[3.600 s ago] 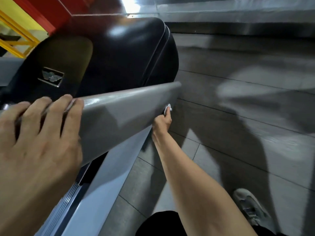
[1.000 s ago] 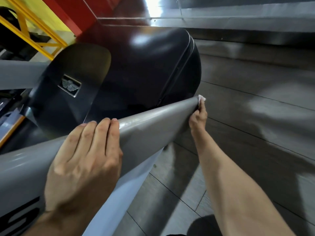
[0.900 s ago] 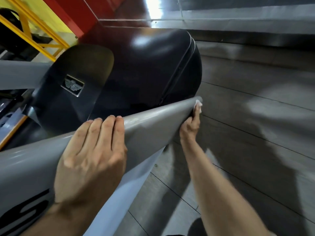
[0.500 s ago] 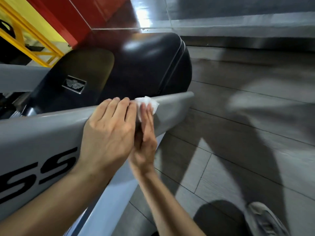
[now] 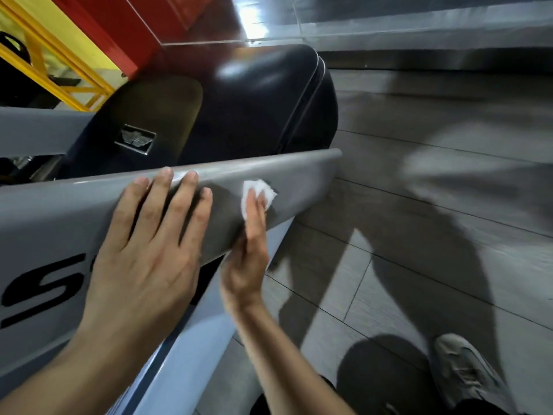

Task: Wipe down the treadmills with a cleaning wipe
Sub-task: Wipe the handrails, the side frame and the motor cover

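Note:
A grey treadmill side arm (image 5: 299,175) runs across the view, with large black letters at its left end. My right hand (image 5: 248,253) presses a small white wipe (image 5: 266,191) flat against the arm's outer face, fingers straight. My left hand (image 5: 149,250) rests flat on the same arm, fingers spread and reaching its top edge. Behind the arm sits the glossy black motor cover (image 5: 254,109) with a metal badge (image 5: 138,138).
Grey tiled floor (image 5: 434,205) stretches to the right, crossed by shadows. My light shoe (image 5: 466,372) stands at the lower right. A yellow frame (image 5: 59,73) and red wall (image 5: 125,22) are at the upper left. A lighter grey side rail (image 5: 185,354) runs below the arm.
My right hand carried the wipe from the arm's far tip back toward my left hand, then slid a little right and down the outer face. My left hand stays on the arm.

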The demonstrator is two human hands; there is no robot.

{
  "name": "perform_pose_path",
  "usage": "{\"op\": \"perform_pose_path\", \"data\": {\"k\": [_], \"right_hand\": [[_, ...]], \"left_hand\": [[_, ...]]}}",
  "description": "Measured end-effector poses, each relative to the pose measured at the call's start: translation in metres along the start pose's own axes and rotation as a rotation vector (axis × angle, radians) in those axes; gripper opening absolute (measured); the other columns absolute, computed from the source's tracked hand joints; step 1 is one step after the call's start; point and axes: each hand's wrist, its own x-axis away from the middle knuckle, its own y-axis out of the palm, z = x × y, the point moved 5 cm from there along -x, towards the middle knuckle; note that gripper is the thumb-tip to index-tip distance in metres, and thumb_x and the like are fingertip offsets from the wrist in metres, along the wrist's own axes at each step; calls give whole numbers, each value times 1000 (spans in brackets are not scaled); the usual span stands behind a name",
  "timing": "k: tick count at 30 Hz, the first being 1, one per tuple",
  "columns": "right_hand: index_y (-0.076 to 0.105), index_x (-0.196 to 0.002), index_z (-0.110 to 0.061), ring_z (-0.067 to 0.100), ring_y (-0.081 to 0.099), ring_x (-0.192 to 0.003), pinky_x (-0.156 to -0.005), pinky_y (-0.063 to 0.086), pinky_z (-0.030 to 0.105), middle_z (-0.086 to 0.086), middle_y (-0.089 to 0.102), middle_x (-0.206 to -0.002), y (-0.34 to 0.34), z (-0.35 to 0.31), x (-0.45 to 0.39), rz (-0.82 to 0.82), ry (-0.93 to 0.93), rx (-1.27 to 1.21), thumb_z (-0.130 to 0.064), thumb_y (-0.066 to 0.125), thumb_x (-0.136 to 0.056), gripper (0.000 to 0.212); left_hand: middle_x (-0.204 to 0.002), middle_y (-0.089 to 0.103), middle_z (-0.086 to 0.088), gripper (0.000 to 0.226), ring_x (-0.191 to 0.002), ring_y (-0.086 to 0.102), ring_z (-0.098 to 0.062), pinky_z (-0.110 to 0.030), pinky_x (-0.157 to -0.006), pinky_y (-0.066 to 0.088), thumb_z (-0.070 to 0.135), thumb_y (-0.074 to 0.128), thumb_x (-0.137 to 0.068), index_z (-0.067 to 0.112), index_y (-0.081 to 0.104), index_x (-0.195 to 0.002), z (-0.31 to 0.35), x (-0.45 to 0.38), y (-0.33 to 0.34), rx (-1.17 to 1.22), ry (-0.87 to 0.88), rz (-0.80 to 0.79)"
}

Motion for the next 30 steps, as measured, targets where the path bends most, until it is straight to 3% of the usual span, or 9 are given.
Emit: {"op": "perform_pose_path", "data": {"k": [5, 10, 16, 19, 21, 23, 26, 28, 30], "right_hand": [[47, -144, -41, 5, 34, -145, -124, 25, 35, -12, 41, -155, -50, 90, -74, 237, 435, 44, 0, 28, -89, 71], [50, -147, -14, 4, 40, -141, -122, 22, 24, -5, 48, -151, -94, 169, -137, 374, 616, -58, 7, 27, -100, 57], [47, -148, -10, 7, 45, -137, -118, 33, 31, -5, 49, -150, -120, 215, -156, 401, 730, -116, 9, 36, -100, 53], [50, -144, -6, 7, 44, -139, -111, 29, 9, 1, 50, -149, -95, 191, -132, 500, 664, -184, 10, 28, -100, 52], [53, -144, -8, -9, 48, -130, -108, 30, 5, -4, 50, -148, -73, 157, -107, 516, 620, -243, 7, 29, -103, 50], [51, -145, -9, -18, 44, -126, -118, 28, 17, -8, 47, -148, -50, 118, -75, 437, 571, -224, 10, 28, -97, 57], [44, -150, -14, 1, 29, -147, -125, 19, 30, -4, 37, -159, -21, 54, -19, 283, 421, -101, 6, 28, -87, 68], [41, -151, -7, 10, 23, -152, -126, 18, 36, 1, 33, -161, -2, 17, 11, 190, 270, -71, 1, 30, -94, 59], [46, -148, -10, 15, 25, -151, -126, 19, 44, 2, 37, -160, 14, -17, 32, 119, 197, -100, -20, 39, -105, 45]], "left_hand": [[-158, 35, -28, 61, -148, 28, -50, -63, -123, 13, 4, 46, -93, -5, 38, -152, 15, -19, 18, -44, 38, -38], [-162, 32, -24, 66, -148, 29, -48, -61, -124, 12, 8, 47, -91, 0, 35, -156, 14, -21, 22, -45, 38, -38], [-162, 32, -24, 65, -147, 30, -49, -63, -123, 13, 15, 48, -95, 0, 33, -157, 15, -24, 25, -101, 49, -42], [-161, 34, -24, 64, -147, 30, -48, -62, -123, 12, 12, 49, -95, 0, 33, -156, 15, -23, 29, -132, 48, -54], [-160, 34, -25, 62, -147, 30, -49, -62, -123, 13, 10, 47, -95, -1, 35, -155, 15, -23, 28, -123, 42, -60], [-159, 35, -26, 59, -146, 32, -48, -62, -123, 15, 7, 45, -95, -1, 38, -154, 15, -23, 25, -111, 50, -57], [-158, 38, -26, 56, -147, 35, -44, -56, -124, 18, 6, 37, -96, -1, 42, -152, 15, -21, 12, -41, 73, -15], [-158, 37, -26, 58, -148, 33, -43, -53, -124, 18, 10, 33, -96, -1, 41, -152, 7, -9, -3, 0, 37, -5], [-161, 32, -26, 61, -151, 28, -43, -53, -126, 15, 11, 30, -95, -2, 37, -154, -6, 14, -20, 1, -25, 5]]}}
